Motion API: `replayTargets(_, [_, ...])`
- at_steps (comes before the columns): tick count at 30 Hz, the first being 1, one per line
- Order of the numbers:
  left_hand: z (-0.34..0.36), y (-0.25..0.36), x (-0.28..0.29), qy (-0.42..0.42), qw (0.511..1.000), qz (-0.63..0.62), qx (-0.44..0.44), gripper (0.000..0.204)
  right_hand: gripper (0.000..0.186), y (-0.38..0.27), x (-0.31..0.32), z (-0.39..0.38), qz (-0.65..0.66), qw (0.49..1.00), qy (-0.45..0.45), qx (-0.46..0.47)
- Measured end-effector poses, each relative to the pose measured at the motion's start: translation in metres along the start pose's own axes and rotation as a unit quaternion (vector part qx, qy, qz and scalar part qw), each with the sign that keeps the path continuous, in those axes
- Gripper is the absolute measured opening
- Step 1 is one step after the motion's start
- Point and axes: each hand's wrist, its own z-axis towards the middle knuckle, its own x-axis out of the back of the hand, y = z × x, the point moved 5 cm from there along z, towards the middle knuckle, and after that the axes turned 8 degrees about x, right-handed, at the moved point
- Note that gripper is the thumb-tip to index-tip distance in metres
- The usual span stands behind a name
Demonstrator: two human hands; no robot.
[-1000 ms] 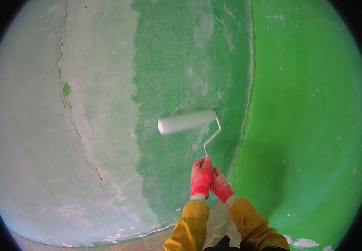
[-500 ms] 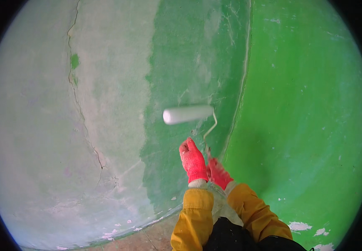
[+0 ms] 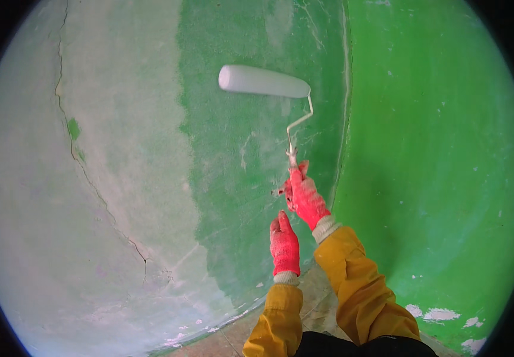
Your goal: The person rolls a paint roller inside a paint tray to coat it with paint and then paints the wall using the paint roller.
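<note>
In my right hand is a paint roller, its handle gripped in a red glove. The white roller sleeve lies almost level, slightly tilted, in front of the darker green part of the wall; whether it touches is hard to tell. A thin bent wire frame joins the sleeve's right end to the handle. My left hand, also red-gloved, is just below and left of the right one. Its fingers are curled together, and whatever they might hold is hidden.
The wall's left part is pale grey-green with a long crack running down it. Past a corner seam on the right stands a bright green wall with white flaked patches low down. Tiled floor shows at the bottom.
The roller and my right hand have risen up the wall, and the sleeve's tilt has changed. My left hand has dropped below the right. The view has shifted somewhat.
</note>
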Motion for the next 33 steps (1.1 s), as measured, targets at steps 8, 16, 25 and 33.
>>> replayTargets(8, [0.021,-0.008,0.016,0.039,0.998,-0.031,0.031,0.061,0.029,0.165,0.055,-0.096,-0.155,0.987,-0.005,-0.043])
replayTargets(16, [0.026,-0.007,0.019,0.015,0.985,-0.174,0.004,0.062,0.034,0.045,0.022,-0.046,-0.163,0.986,-0.012,0.043])
replayTargets(25, [0.009,0.017,0.025,-0.045,0.970,-0.239,0.015,0.053,0.037,-0.124,-0.011,0.021,-0.064,0.995,-0.007,0.078])
replayTargets(33, [-0.009,0.048,0.070,-0.042,0.979,-0.170,-0.101,0.043,0.040,0.075,0.050,-0.064,-0.141,0.989,-0.010,-0.047])
